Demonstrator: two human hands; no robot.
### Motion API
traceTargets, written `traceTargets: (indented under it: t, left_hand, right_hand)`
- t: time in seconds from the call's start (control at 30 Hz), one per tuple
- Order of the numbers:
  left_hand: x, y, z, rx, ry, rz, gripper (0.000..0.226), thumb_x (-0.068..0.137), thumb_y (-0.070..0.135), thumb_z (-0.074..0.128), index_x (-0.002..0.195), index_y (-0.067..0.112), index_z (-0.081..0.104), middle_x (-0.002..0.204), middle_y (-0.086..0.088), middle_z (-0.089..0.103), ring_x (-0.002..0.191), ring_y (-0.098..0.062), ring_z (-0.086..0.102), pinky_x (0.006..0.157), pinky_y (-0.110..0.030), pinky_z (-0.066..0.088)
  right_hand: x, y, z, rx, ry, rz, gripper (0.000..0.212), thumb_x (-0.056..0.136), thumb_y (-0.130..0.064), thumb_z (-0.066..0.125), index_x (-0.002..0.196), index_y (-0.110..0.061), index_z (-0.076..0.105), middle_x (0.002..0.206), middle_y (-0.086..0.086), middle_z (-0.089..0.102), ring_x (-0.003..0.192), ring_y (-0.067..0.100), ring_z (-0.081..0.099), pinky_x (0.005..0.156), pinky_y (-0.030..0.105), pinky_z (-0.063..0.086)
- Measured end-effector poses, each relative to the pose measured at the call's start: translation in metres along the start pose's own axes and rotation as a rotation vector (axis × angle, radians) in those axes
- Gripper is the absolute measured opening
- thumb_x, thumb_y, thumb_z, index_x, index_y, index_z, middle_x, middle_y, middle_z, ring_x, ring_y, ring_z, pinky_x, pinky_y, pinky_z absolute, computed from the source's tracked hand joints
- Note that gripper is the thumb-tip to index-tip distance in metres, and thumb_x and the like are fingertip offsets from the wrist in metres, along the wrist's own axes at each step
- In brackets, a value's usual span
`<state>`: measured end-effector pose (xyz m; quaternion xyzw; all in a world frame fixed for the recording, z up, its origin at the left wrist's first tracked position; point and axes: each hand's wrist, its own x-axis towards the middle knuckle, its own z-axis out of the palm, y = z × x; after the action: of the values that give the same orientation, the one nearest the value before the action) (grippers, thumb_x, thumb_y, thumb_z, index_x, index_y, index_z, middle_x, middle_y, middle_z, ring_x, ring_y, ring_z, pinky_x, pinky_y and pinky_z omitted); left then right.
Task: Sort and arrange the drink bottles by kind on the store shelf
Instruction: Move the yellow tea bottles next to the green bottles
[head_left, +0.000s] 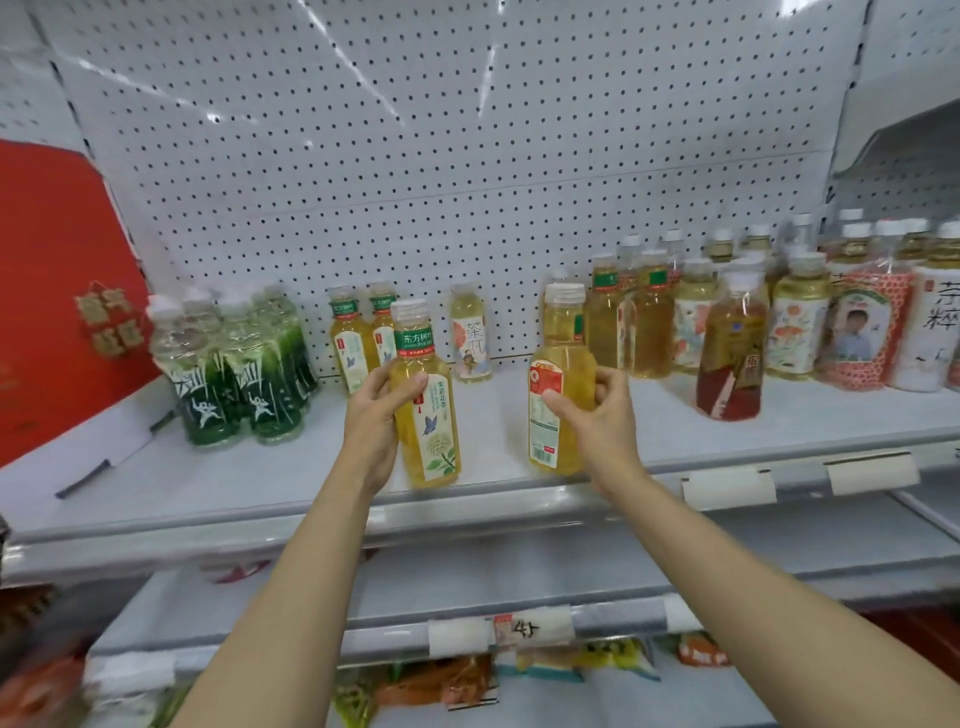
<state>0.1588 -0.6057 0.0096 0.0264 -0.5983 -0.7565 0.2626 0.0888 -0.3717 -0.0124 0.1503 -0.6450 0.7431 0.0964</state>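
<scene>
My left hand (371, 410) grips a yellow tea bottle with a green neck band and a bird-and-flower label (426, 415), held upright over the front of the white shelf (260, 478). My right hand (602, 415) grips a second yellow tea bottle (558, 374), its barcode side facing me. Two matching yellow tea bottles (363, 338) stand at the back, left of centre. Beside them stands one pale bottle with a pink label (470, 338). Several green-labelled bottles (239, 364) are grouped at the left. A mixed crowd of tea bottles (779, 312) fills the right end.
A red-brown tea bottle (732, 353) stands forward of the right group. A red sign (52, 270) leans at the far left. Pegboard (415, 156) backs the shelf. Price-tag holders (727, 486) line its front edge. Snack packets (467, 675) lie on the shelf below.
</scene>
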Motion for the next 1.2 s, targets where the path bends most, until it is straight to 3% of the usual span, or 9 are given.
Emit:
traceTargets:
  t: [0.07,0.23,0.43,0.57,0.67,0.87,1.0,1.1,1.2]
  left_hand:
    - [0.001,0.002,-0.01,-0.013,0.018,-0.003,0.066,0.081,0.011,0.074,0.141,0.004,0.048,0.125,-0.015,0.067,0.103,-0.024,0.07,0.081,-0.037,0.056]
    - [0.008,0.001,-0.019,-0.015,0.051,0.009,0.059,0.083,0.005,0.071,0.138,0.007,0.051,0.124,-0.014,0.068,0.106,-0.026,0.069,0.087,-0.041,0.055]
    - [0.021,-0.008,-0.014,-0.029,0.036,-0.019,0.07,0.074,0.013,0.075,0.14,0.009,0.051,0.128,-0.014,0.066,0.115,-0.03,0.065,0.098,-0.047,0.052]
    - [0.029,-0.013,-0.018,-0.019,-0.004,-0.036,0.058,0.087,0.006,0.067,0.141,0.01,0.049,0.131,-0.015,0.064,0.117,-0.03,0.063,0.098,-0.045,0.051]
    - [0.025,-0.016,-0.021,0.03,-0.02,-0.017,0.061,0.086,0.016,0.071,0.142,0.015,0.047,0.133,-0.013,0.062,0.12,-0.029,0.062,0.1,-0.045,0.049]
    - [0.003,-0.045,0.01,0.499,0.299,0.029,0.11,0.053,0.037,0.095,0.138,0.037,0.025,0.133,-0.001,0.048,0.114,-0.02,0.058,0.095,-0.045,0.053]
    - [-0.001,-0.045,0.023,0.759,0.476,0.056,0.086,0.061,0.039,0.091,0.122,0.021,0.033,0.12,-0.005,0.058,0.104,-0.024,0.064,0.09,-0.045,0.056]
    - [-0.004,-0.04,0.018,0.772,0.516,0.061,0.074,0.067,0.037,0.088,0.118,0.019,0.038,0.112,-0.003,0.061,0.096,-0.023,0.064,0.086,-0.043,0.057]
    - [0.0,-0.034,0.001,0.746,0.515,0.064,0.069,0.072,0.032,0.086,0.123,0.016,0.041,0.109,-0.001,0.059,0.092,-0.02,0.061,0.077,-0.035,0.054]
  right_hand:
    - [0.0,0.002,0.018,-0.094,0.015,-0.037,0.059,0.075,-0.022,0.081,0.118,-0.018,0.041,0.117,0.0,0.062,0.1,0.015,0.064,0.088,0.036,0.054]
    - [0.001,0.009,0.047,-0.201,0.059,-0.108,0.066,0.073,-0.026,0.084,0.116,-0.02,0.034,0.114,-0.001,0.054,0.091,0.011,0.058,0.059,0.006,0.046]
    - [0.019,0.018,0.05,-0.298,0.021,-0.14,0.082,0.061,-0.033,0.09,0.116,-0.025,0.029,0.12,0.001,0.044,0.105,0.015,0.052,0.079,0.018,0.044]
    - [0.032,0.021,0.023,-0.169,-0.255,-0.016,0.089,0.068,-0.034,0.086,0.138,-0.026,0.031,0.128,-0.005,0.049,0.111,0.01,0.053,0.084,0.021,0.048]
    - [0.039,0.021,0.0,-0.122,-0.411,0.026,0.075,0.077,-0.021,0.08,0.139,-0.027,0.038,0.124,0.002,0.059,0.113,0.018,0.059,0.089,0.03,0.052]
    - [0.029,0.018,0.016,-0.31,-0.317,-0.027,0.074,0.064,-0.034,0.088,0.123,-0.024,0.043,0.119,-0.003,0.046,0.105,0.01,0.052,0.082,0.022,0.048]
    - [0.019,0.02,0.032,-0.344,-0.257,-0.058,0.084,0.06,-0.041,0.089,0.124,-0.023,0.037,0.117,-0.002,0.045,0.106,0.011,0.05,0.083,0.022,0.047]
    - [0.018,0.021,0.036,-0.309,-0.338,0.009,0.08,0.064,-0.037,0.088,0.124,-0.029,0.036,0.117,-0.003,0.055,0.106,0.015,0.056,0.088,0.036,0.055]
    - [0.018,0.022,0.045,-0.362,-0.302,-0.007,0.076,0.067,-0.035,0.086,0.127,-0.024,0.039,0.115,-0.004,0.057,0.101,0.013,0.057,0.082,0.03,0.055]
